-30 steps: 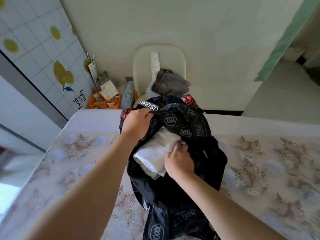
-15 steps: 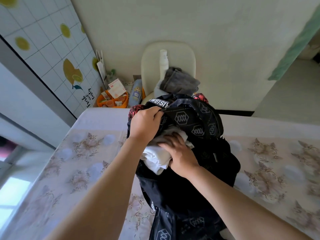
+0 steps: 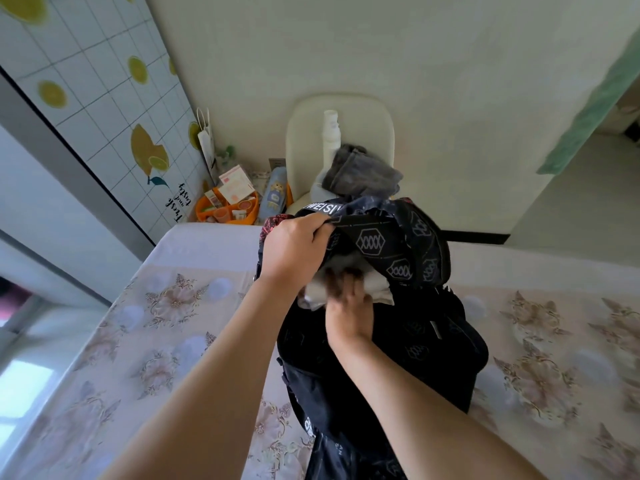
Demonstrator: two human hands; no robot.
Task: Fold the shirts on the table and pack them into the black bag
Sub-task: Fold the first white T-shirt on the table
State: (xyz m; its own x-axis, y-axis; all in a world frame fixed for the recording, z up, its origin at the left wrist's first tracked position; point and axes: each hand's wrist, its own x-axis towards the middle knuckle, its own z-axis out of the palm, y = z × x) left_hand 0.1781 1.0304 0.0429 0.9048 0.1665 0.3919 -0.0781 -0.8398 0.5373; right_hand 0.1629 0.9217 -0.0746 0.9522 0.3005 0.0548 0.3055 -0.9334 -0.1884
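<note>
A black bag with grey hexagon prints lies on the floral table, its mouth facing away from me. My left hand grips the upper edge of the bag's opening and holds it lifted. My right hand presses a folded white shirt into the opening, its fingers blurred and partly inside. Only a small part of the shirt still shows. A red patterned cloth peeks out behind my left hand.
A cream chair stands behind the table, with a grey garment and a white bottle on it. An orange basket of small items sits at the back left by the tiled wall.
My right hand has pushed the white shirt deeper into the bag, so less of it shows. My left hand keeps holding the bag's edge up.
</note>
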